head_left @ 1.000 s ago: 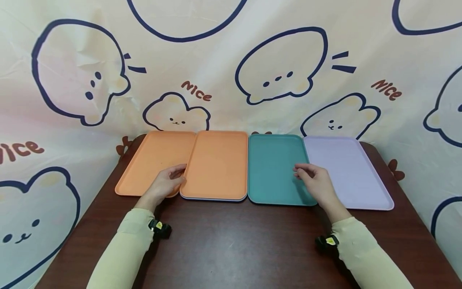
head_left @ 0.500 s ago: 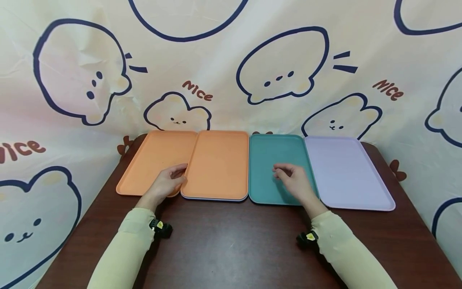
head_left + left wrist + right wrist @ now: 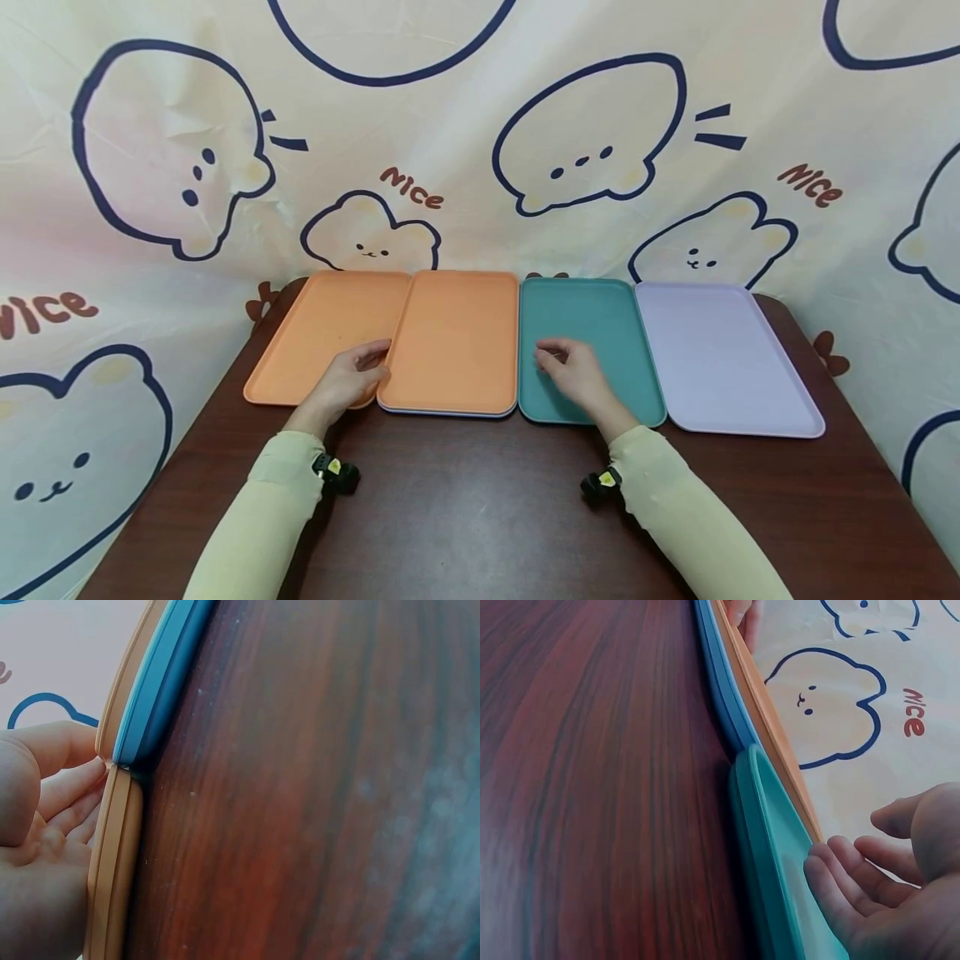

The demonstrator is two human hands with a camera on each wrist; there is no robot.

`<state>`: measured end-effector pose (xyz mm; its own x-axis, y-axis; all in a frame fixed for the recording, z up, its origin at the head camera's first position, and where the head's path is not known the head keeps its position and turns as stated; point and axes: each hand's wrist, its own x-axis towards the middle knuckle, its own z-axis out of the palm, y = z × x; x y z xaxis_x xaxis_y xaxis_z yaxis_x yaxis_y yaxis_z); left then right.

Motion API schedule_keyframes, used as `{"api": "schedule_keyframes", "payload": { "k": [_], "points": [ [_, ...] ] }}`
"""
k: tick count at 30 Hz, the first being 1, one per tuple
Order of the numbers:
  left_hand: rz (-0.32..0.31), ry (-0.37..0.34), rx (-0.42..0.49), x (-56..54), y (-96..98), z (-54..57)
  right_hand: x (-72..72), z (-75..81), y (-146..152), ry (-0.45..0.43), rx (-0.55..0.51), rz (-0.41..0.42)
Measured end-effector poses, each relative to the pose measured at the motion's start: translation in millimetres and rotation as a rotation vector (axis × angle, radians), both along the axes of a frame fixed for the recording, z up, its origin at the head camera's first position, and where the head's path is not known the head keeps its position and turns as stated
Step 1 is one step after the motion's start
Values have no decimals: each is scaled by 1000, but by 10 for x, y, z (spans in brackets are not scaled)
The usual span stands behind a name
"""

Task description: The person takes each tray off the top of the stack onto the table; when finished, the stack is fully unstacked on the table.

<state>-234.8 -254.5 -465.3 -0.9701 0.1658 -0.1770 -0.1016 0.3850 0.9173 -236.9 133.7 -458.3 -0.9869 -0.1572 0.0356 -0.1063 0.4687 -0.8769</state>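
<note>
An orange tray (image 3: 461, 342) lies on top of a blue tray (image 3: 161, 686), whose rim shows beneath it. My left hand (image 3: 348, 379) is over the leftmost orange tray (image 3: 300, 354), its thumb and fingertips touching the left edge of the stacked orange tray. Above the teal tray (image 3: 611, 333) hangs my right hand (image 3: 577, 375), with loosely bent fingers and nothing in them. In the right wrist view, those fingers (image 3: 847, 877) are near the teal tray's rim, pointing toward the orange and blue stack.
To the right of the teal tray lies a lilac tray (image 3: 727, 358). The trays form a side-by-side row along the back of the dark wooden table (image 3: 465, 508). A cloth with cartoon bears (image 3: 465, 142) hangs behind and around the table.
My right hand has moved left, from the boundary of the teal and lilac trays to over the teal tray's left part. The left hand has stayed at the orange tray's edge.
</note>
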Motion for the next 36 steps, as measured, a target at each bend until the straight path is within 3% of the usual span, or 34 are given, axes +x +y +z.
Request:
{"api": "schedule_keyframes", "payload": {
  "k": [14, 22, 30, 36],
  "points": [
    [-2, -11, -1, 5, -1, 14, -107, -147, -319, 23, 91, -23],
    [3, -10, -12, -4, -6, 14, -117, -179, -457, 0, 110, -94],
    [23, -17, -17, -7, -26, -5, -144, -206, -570, -18, 43, -207],
    [7, 9, -6, -6, -13, -6, -152, -171, -549, -67, -89, -253]
  ]
}}
